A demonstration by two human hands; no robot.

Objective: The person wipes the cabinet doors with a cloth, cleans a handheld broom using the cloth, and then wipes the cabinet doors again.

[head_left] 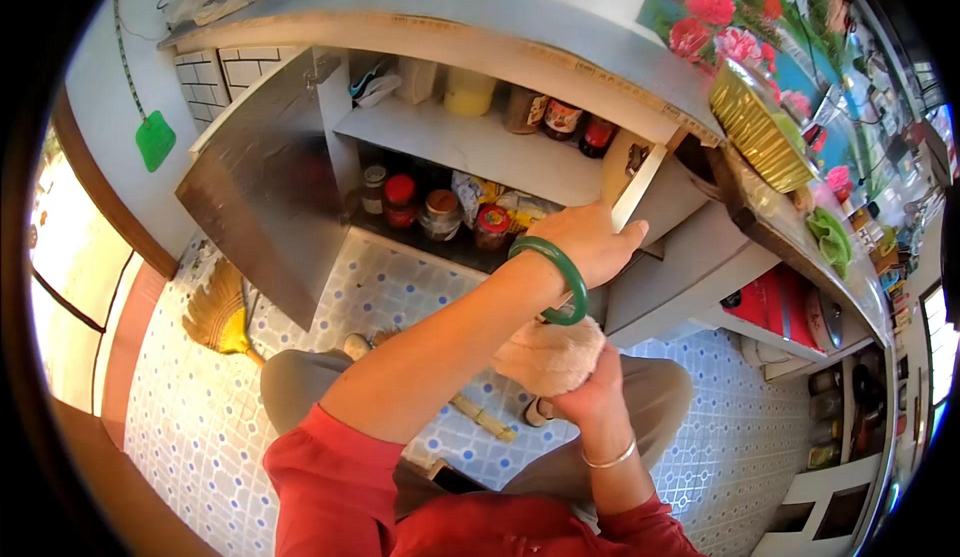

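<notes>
My left hand [590, 242], with a green bangle at the wrist, is closed on the edge of the right cabinet door [640, 187]. Just below it, my right hand [597, 392] grips a pale pink cloth [550, 355]; its fingers are partly hidden by the fabric. The cabinet stands open in front of me. On its upper shelf [450, 137] are a yellowish container [469, 91] and several dark jars [562, 119]. Red-lidded jars [400, 200], other jars [440, 214] and packets [485, 197] fill the lower level.
The left cabinet door [265, 177] is swung wide open. A broom [218, 317] rests on the tiled floor [190, 417] at the left. Above the cabinet runs a counter [440, 7], with a golden basket [760, 127] at the right. A green fly swatter [155, 141] hangs on the wall.
</notes>
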